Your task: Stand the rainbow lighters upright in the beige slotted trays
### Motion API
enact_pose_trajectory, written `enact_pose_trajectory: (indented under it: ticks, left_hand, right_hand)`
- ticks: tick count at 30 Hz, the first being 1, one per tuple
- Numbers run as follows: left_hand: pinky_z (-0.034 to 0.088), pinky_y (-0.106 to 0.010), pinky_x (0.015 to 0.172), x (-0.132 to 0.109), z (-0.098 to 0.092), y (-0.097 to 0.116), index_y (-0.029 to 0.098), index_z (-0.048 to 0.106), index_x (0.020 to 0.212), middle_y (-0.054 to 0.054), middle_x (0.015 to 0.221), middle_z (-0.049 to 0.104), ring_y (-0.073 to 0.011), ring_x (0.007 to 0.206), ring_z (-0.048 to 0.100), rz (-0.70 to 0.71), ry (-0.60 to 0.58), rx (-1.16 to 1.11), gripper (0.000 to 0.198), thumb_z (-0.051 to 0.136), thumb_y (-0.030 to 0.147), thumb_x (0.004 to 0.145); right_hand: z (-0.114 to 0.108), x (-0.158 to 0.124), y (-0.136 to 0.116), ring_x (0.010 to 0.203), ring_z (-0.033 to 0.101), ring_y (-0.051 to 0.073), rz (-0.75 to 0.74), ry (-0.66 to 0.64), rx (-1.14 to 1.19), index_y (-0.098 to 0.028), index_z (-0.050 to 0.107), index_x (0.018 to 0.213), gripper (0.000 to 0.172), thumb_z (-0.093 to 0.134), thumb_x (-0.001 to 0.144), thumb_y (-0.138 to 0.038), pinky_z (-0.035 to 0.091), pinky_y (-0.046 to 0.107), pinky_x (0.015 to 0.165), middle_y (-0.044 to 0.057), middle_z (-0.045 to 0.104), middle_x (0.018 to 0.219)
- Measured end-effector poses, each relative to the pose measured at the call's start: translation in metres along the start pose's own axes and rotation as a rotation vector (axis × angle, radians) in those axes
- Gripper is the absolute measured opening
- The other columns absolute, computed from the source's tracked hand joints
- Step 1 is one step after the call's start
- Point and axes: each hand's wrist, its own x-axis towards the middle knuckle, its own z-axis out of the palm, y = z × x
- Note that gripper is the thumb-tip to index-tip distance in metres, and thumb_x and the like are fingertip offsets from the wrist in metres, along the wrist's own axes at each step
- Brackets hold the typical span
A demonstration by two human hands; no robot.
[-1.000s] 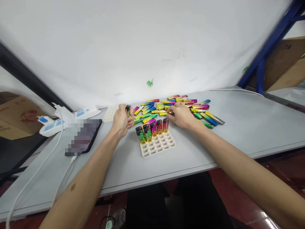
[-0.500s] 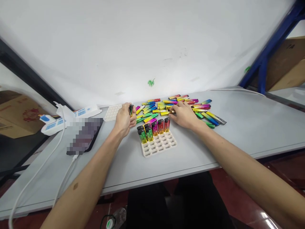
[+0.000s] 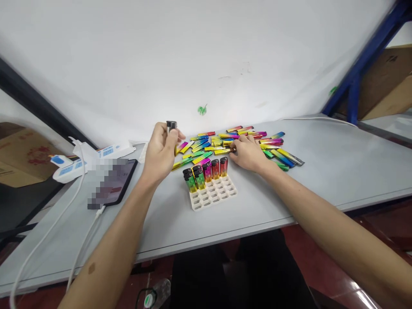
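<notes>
Raised in my left hand (image 3: 162, 150) is a lighter (image 3: 171, 125), held upright with its black top above the closed fingers. My right hand (image 3: 249, 153) rests low over a pile of shiny two-tone lighter-sized pieces (image 3: 215, 151). Its thumb and fingers are drawn together at the pile's middle, and what lies between them is hidden. In front of both hands, a white tray (image 3: 215, 198) with rows of slots holds several upright lighters (image 3: 207, 172) in green, magenta and red, all black-topped, along its back and left side.
A phone (image 3: 112, 182) with a charging cable lies on the left, beside a white power strip (image 3: 107, 151). Part of a second white tray (image 3: 143, 153) shows behind my left hand. The white wall (image 3: 206, 64) closes off the table's back. Cardboard boxes stand on both sides.
My left hand has lifted and turned, so the lighter in it now stands upright and higher. My right hand stays at the pile, almost unmoved.
</notes>
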Motion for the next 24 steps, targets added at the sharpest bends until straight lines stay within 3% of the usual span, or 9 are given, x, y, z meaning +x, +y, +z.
enact_pose_trajectory:
  ticks: [2, 4, 8, 12, 18, 24]
  left_hand:
    - [0.05, -0.03, 0.082, -0.003, -0.002, 0.011, 0.022, 0.058, 0.09, -0.002, 0.099, 0.065, -0.0144, 0.091, 0.061, 0.123, -0.005, 0.067, 0.011, 0.058, 0.033, 0.089]
    - [0.048, -0.032, 0.087, -0.008, -0.003, 0.022, 0.022, 0.062, 0.09, -0.002, 0.1, 0.066, -0.0166, 0.097, 0.061, 0.231, -0.05, 0.086, 0.009, 0.063, 0.031, 0.086]
    - [0.049, -0.034, 0.084, -0.02, -0.001, 0.039, 0.024, 0.064, 0.099, -0.001, 0.097, 0.067, -0.0173, 0.089, 0.062, 0.373, -0.168, 0.13, 0.018, 0.066, 0.026, 0.081]
    - [0.049, -0.034, 0.08, -0.03, 0.005, 0.049, 0.027, 0.065, 0.107, 0.0, 0.093, 0.069, -0.0174, 0.083, 0.06, 0.5, -0.336, 0.334, 0.027, 0.065, 0.021, 0.081]
    - [0.044, -0.036, 0.08, -0.032, 0.013, 0.037, 0.025, 0.066, 0.095, -0.001, 0.083, 0.07, -0.0198, 0.084, 0.053, 0.606, -0.553, 0.588, 0.011, 0.061, 0.026, 0.085]
    - [0.041, -0.036, 0.077, -0.029, 0.013, 0.03, 0.023, 0.067, 0.093, -0.001, 0.079, 0.069, -0.0205, 0.084, 0.05, 0.655, -0.538, 0.663, 0.01, 0.063, 0.027, 0.085]
  right_hand:
    - [-0.001, 0.0, 0.0, 0.114, 0.045, 0.037, 0.012, -0.013, 0.004, -0.017, 0.067, 0.109, 0.032, 0.051, 0.086, -0.033, 0.036, 0.05, 0.093, 0.016, 0.06, 0.118]
    - [-0.002, 0.0, 0.001, 0.114, 0.044, 0.038, 0.002, -0.03, 0.023, -0.019, 0.067, 0.109, 0.031, 0.051, 0.085, -0.034, 0.035, 0.051, 0.093, 0.014, 0.062, 0.117]
    - [-0.001, 0.0, 0.001, 0.114, 0.044, 0.037, -0.003, -0.037, 0.049, -0.021, 0.067, 0.106, 0.028, 0.051, 0.085, -0.032, 0.034, 0.05, 0.092, 0.013, 0.064, 0.115]
    - [0.0, 0.0, 0.0, 0.115, 0.043, 0.037, -0.007, -0.025, 0.041, -0.02, 0.066, 0.106, 0.027, 0.051, 0.086, -0.03, 0.034, 0.049, 0.092, 0.013, 0.063, 0.117]
    - [0.0, 0.0, -0.001, 0.116, 0.043, 0.038, -0.006, -0.034, 0.033, -0.02, 0.064, 0.106, 0.027, 0.05, 0.088, -0.032, 0.033, 0.05, 0.093, 0.014, 0.062, 0.118]
    - [-0.002, 0.0, -0.001, 0.113, 0.046, 0.038, -0.012, -0.046, 0.024, -0.02, 0.064, 0.107, 0.027, 0.048, 0.089, -0.033, 0.034, 0.05, 0.092, 0.014, 0.063, 0.115]
